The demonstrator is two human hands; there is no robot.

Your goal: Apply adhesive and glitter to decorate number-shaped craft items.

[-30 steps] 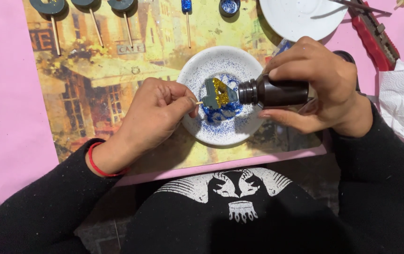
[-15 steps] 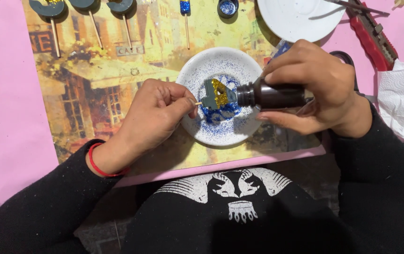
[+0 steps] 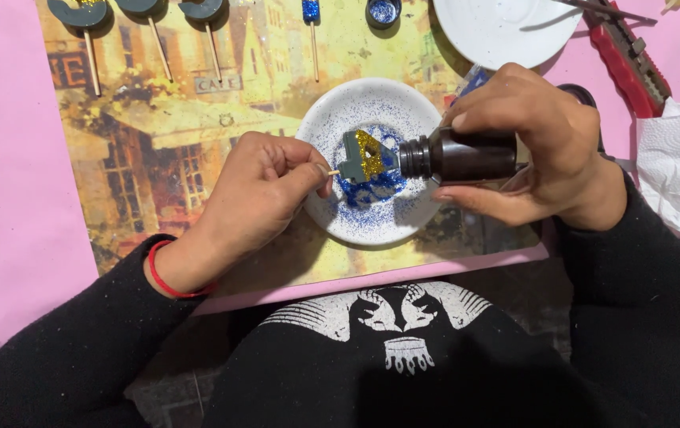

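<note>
Left hand [image 3: 257, 186] pinched on the stick of a grey, gold-glittered piece [image 3: 361, 156] over the white dish [image 3: 332, 119], right hand [image 3: 534, 143] clasped round a tipped dark bottle [image 3: 459, 157]: too steep, likely overspill.

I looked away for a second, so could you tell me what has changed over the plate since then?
Almost nothing: the dark bottle in the right hand tipped slightly lower. The left hand still holds the glittered piece by its stick over the white plate.

Dark brown bottle [image 3: 460, 156], tipped sideways
</note>
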